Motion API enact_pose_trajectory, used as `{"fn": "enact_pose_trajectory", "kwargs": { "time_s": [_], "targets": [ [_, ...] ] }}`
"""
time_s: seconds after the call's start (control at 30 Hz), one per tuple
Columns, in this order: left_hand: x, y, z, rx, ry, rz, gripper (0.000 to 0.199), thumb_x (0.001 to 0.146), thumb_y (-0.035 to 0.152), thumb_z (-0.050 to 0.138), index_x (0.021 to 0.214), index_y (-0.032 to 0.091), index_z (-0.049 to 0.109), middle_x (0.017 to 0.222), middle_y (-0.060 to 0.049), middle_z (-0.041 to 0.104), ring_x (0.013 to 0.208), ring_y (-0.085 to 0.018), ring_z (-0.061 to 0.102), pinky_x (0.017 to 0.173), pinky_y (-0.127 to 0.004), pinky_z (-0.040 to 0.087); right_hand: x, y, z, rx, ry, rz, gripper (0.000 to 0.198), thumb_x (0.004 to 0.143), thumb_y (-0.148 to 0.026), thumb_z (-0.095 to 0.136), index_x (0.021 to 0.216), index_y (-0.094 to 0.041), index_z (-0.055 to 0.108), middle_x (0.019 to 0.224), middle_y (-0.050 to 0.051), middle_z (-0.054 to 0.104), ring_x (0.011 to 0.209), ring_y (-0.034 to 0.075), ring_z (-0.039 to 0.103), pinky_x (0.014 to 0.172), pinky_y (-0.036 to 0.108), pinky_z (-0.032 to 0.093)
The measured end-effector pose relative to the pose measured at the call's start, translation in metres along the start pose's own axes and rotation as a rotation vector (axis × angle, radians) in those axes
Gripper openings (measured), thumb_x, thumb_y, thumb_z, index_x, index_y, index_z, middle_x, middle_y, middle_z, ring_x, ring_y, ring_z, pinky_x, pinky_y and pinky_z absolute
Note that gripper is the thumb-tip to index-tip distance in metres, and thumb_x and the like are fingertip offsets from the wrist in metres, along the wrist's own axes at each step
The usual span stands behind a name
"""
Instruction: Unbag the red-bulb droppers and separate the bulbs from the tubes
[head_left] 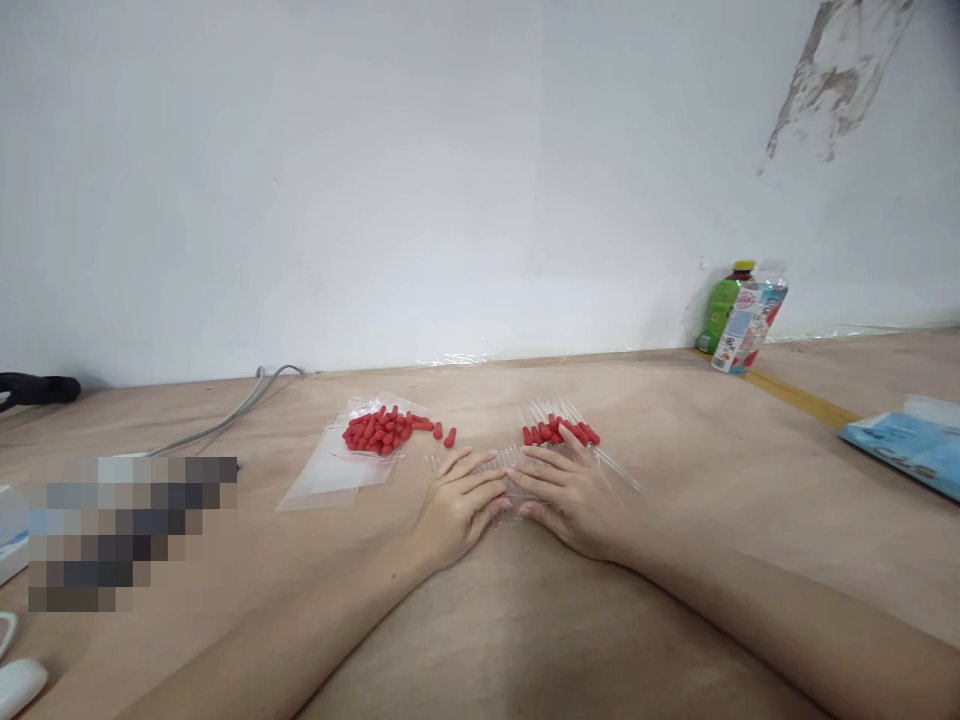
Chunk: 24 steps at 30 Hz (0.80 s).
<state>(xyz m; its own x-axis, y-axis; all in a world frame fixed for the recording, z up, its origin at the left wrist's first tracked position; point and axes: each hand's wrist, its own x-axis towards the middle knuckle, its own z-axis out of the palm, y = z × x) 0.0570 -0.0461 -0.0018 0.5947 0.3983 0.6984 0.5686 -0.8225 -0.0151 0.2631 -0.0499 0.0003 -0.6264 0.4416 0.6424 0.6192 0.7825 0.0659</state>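
My left hand [461, 502] lies palm down on a row of thin clear tubes [487, 462], its fingers stretched out. From the other side, my right hand [568, 488] rests on the same tubes with its fingers apart. Both sets of fingertips nearly meet, and the palms hide part of the row. Just beyond my right hand, several red rubber dropper bulbs [551, 430] sit at the ends of clear thin droppers [574, 410]. To the left, a pile of loose red bulbs [379, 430] lies on a clear plastic bag [322, 475], with a stray bulb [450, 437] nearer my left hand.
Two bottles, one green [721, 312] and one with a printed label [748, 325], stand by the wall. A blue packet [904, 450] lies at right. Grey cables [240, 408], a white mouse-like object [21, 686] and a blurred-out area are at left.
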Motion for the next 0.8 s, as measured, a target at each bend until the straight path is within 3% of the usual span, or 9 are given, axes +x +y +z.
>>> {"fn": "enact_pose_trajectory", "kwargs": {
  "time_s": [0.2, 0.4, 0.8],
  "targets": [
    [0.001, 0.005, -0.006, 0.009, -0.043, -0.013, 0.016, 0.083, 0.02, 0.049, 0.092, 0.021, 0.062, 0.096, -0.003, 0.068, 0.106, -0.021, 0.055, 0.098, -0.045, 0.031, -0.001, 0.0, 0.001, 0.071, -0.016, -0.042, 0.025, 0.088, -0.023, 0.041, 0.105, -0.022, 0.06, 0.107, 0.004, 0.063, 0.108, 0.019, 0.053, 0.103, 0.047, 0.028],
    [0.001, 0.009, -0.013, 0.039, -0.087, 0.012, 0.015, 0.083, 0.02, 0.048, 0.089, 0.021, 0.062, 0.098, -0.004, 0.067, 0.107, -0.021, 0.054, 0.102, -0.046, 0.025, -0.004, -0.002, 0.004, 0.161, 0.038, -0.103, 0.026, 0.088, -0.016, 0.039, 0.105, -0.019, 0.058, 0.099, 0.003, 0.067, 0.106, 0.017, 0.054, 0.105, 0.046, 0.028],
    [-0.002, 0.01, -0.02, 0.089, -0.03, 0.121, 0.008, 0.082, 0.02, 0.053, 0.084, 0.018, 0.06, 0.093, -0.002, 0.069, 0.103, -0.021, 0.057, 0.1, -0.043, 0.025, -0.012, -0.001, 0.01, 0.17, 0.193, -0.211, 0.024, 0.082, -0.009, 0.047, 0.103, -0.014, 0.056, 0.092, 0.004, 0.068, 0.105, 0.016, 0.055, 0.106, 0.043, 0.026]
  ]
}}
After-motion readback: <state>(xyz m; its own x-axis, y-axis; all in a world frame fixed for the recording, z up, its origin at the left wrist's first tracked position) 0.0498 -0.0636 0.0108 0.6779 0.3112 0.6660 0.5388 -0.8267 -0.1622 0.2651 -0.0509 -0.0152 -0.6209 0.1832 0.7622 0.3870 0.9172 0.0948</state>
